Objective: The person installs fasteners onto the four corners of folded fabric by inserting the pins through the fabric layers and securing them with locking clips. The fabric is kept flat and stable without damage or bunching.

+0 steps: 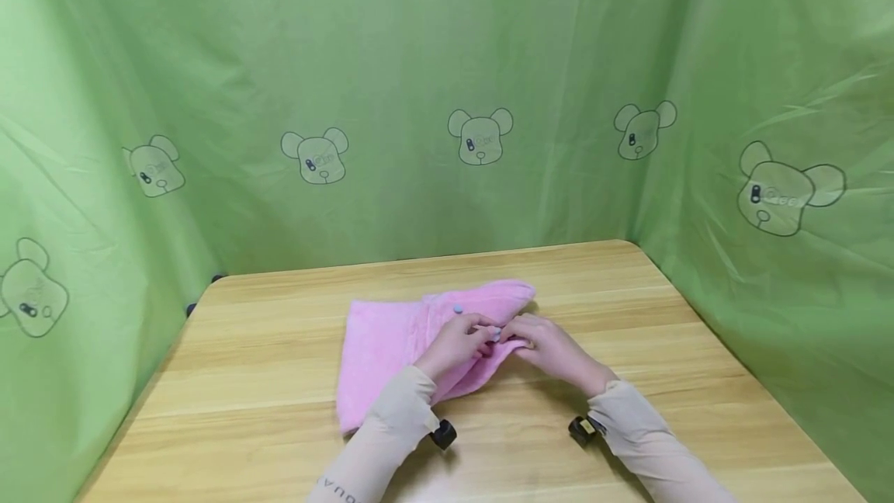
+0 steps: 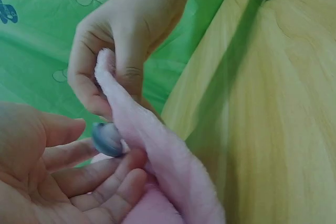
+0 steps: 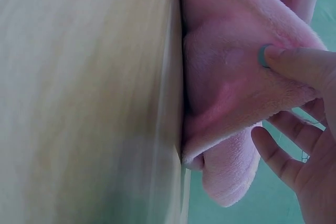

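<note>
A folded pink plush cloth (image 1: 377, 340) lies on the wooden table, with a gathered band across its middle. One blue-grey button (image 1: 457, 308) shows on its upper part, and a second button (image 2: 107, 140) sits at the raised edge between the hands. My right hand (image 1: 555, 348) pinches that edge; in the right wrist view its thumb presses the plush beside a teal rim. My left hand (image 1: 454, 344) is over the cloth. Its fingers (image 2: 113, 177) are loosely bent, with tips touching the fabric beside the button, and the thumb stands a little apart from it.
The wooden table (image 1: 265, 379) stands against green curtains (image 1: 398, 37) printed with bear heads, at the back and both sides. A black wrist device (image 1: 443, 435) sits under the left cuff, another black device (image 1: 582, 431) by the right cuff.
</note>
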The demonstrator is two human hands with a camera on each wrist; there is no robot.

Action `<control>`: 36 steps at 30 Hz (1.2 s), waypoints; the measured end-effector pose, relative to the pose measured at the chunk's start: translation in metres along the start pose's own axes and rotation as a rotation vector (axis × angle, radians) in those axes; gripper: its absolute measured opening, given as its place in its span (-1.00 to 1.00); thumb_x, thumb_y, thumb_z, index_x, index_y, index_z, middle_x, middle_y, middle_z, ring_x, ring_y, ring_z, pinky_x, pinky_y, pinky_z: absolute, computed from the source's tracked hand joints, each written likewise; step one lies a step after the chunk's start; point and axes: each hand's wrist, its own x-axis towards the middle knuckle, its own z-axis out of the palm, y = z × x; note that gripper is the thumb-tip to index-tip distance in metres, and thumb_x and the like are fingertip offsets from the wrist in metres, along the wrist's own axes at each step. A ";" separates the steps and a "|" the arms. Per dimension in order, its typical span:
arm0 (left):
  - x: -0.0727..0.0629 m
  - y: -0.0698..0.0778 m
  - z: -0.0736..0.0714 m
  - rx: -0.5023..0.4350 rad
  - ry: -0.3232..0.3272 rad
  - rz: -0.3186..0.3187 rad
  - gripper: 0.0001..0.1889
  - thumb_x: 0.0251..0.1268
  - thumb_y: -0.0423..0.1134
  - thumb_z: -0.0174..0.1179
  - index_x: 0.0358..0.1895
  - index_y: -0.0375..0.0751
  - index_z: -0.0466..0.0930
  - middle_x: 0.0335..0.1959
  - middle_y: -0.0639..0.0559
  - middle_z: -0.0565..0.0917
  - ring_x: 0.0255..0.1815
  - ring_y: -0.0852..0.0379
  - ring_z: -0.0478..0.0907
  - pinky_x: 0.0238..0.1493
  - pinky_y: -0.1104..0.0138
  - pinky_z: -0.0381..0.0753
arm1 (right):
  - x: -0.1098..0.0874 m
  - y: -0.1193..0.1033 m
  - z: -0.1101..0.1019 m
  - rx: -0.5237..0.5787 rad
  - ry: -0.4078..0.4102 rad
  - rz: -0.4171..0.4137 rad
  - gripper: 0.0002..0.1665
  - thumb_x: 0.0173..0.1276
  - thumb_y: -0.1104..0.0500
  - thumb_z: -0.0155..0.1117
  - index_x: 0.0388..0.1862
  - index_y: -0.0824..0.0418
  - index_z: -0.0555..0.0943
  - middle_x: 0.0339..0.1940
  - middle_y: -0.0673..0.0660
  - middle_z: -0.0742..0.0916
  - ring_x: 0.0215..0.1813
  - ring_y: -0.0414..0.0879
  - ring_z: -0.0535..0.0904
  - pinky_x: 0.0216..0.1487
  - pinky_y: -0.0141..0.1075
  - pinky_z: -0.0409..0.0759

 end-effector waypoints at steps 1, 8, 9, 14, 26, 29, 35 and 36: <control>-0.001 0.001 -0.001 0.009 0.001 0.005 -0.78 0.40 -0.23 0.13 -0.03 -0.26 0.63 -0.33 -0.05 0.71 -0.34 0.11 0.66 -0.21 0.31 0.69 | 0.000 0.000 0.000 0.001 0.001 -0.005 -0.74 0.08 0.29 0.46 -0.23 0.07 0.67 -0.19 0.00 0.74 -0.11 -0.11 0.65 -0.04 -0.22 0.67; -0.017 0.011 -0.018 0.147 0.054 0.037 -0.73 0.40 -0.09 0.12 0.05 -0.07 0.62 -0.14 0.04 0.72 -0.10 0.13 0.64 0.14 0.17 0.57 | 0.000 0.001 0.000 0.013 -0.002 -0.030 -0.75 0.10 0.27 0.46 -0.22 0.07 0.69 -0.15 -0.01 0.76 -0.07 -0.08 0.66 -0.01 -0.21 0.67; -0.019 0.013 -0.022 0.161 0.063 0.049 -0.73 0.41 -0.09 0.11 0.05 -0.07 0.62 -0.11 0.04 0.72 -0.10 0.15 0.64 0.13 0.19 0.57 | 0.000 0.001 0.000 0.013 -0.004 -0.033 -0.75 0.10 0.28 0.46 -0.21 0.07 0.69 -0.15 -0.01 0.76 -0.07 -0.09 0.66 -0.01 -0.21 0.67; -0.033 0.022 -0.041 0.081 0.088 0.108 -0.72 0.45 -0.20 0.06 0.09 -0.21 0.58 -0.06 -0.15 0.71 -0.14 0.01 0.69 -0.06 0.24 0.69 | -0.001 0.001 -0.001 0.010 -0.015 -0.026 -0.73 0.10 0.30 0.45 -0.20 0.06 0.69 -0.13 -0.01 0.76 -0.06 -0.07 0.66 0.00 -0.19 0.67; -0.052 0.030 -0.105 -0.024 0.369 0.082 -0.70 0.43 -0.21 0.07 0.09 -0.27 0.59 -0.13 -0.28 0.70 -0.20 -0.07 0.66 -0.10 0.15 0.71 | -0.001 0.001 -0.001 0.008 -0.029 -0.011 -0.75 0.12 0.28 0.44 -0.21 0.04 0.70 -0.11 0.00 0.76 -0.03 -0.08 0.66 0.02 -0.19 0.66; -0.057 0.026 -0.125 0.010 0.447 0.042 -0.69 0.41 -0.21 0.10 0.11 -0.25 0.58 -0.09 -0.27 0.68 -0.19 -0.02 0.65 -0.08 0.17 0.70 | 0.000 0.001 -0.001 0.002 -0.039 -0.006 -0.76 0.13 0.26 0.44 -0.21 0.03 0.70 -0.11 -0.01 0.76 -0.03 -0.09 0.66 0.02 -0.20 0.66; -0.063 0.002 -0.159 0.037 0.477 -0.054 -0.63 0.43 -0.19 0.09 0.21 -0.28 0.50 0.08 -0.32 0.61 0.02 -0.16 0.59 0.05 0.10 0.65 | -0.001 0.001 -0.002 -0.013 -0.043 -0.019 -0.76 0.11 0.27 0.46 -0.24 0.04 0.69 -0.14 -0.01 0.76 -0.07 -0.10 0.65 -0.01 -0.22 0.66; -0.063 -0.002 -0.163 0.029 0.478 -0.073 -0.62 0.43 -0.19 0.08 0.21 -0.28 0.49 0.10 -0.33 0.59 0.05 -0.18 0.57 0.05 0.10 0.65 | -0.002 0.001 -0.002 -0.013 -0.043 -0.020 -0.76 0.11 0.27 0.46 -0.24 0.04 0.69 -0.15 -0.01 0.76 -0.07 -0.10 0.65 -0.01 -0.22 0.66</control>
